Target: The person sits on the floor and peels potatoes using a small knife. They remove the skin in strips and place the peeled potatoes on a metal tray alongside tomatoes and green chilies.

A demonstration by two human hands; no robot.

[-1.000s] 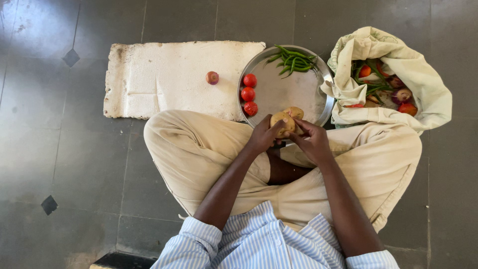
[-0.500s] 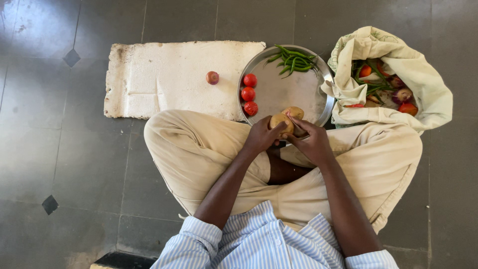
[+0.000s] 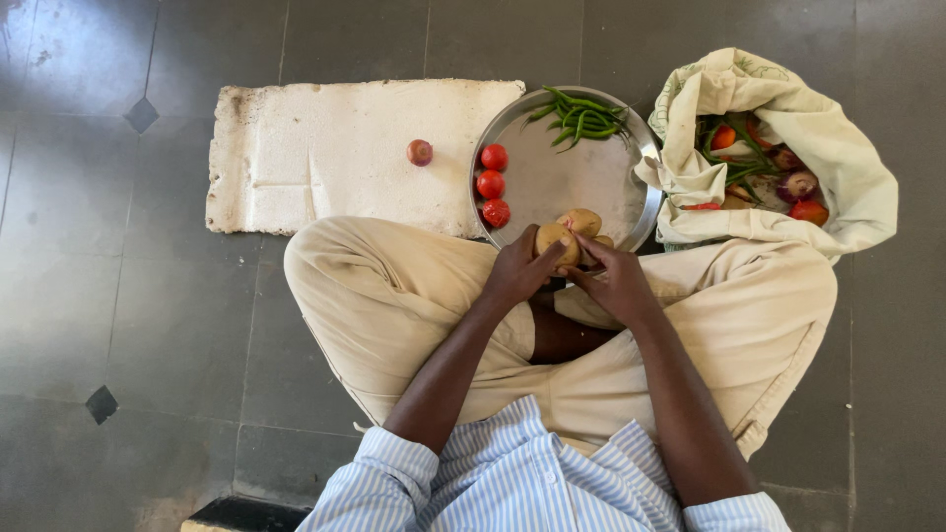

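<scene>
Tomatoes (image 3: 491,184) and beans (image 3: 581,111) on plate (image 3: 562,182), mat (image 3: 335,148) left, bag (image 3: 788,108) right

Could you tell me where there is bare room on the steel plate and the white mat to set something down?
The steel plate is bare in its middle, between the three tomatoes at its left rim and the green chillies at the top. Its near edge is crowded by potatoes and both hands. The white mat is bare except for one onion.

Grey tiled floor (image 3: 148,296) carries white foam slab (image 3: 325,148), steel plate (image 3: 552,182), cloth bag (image 3: 838,167).
</scene>
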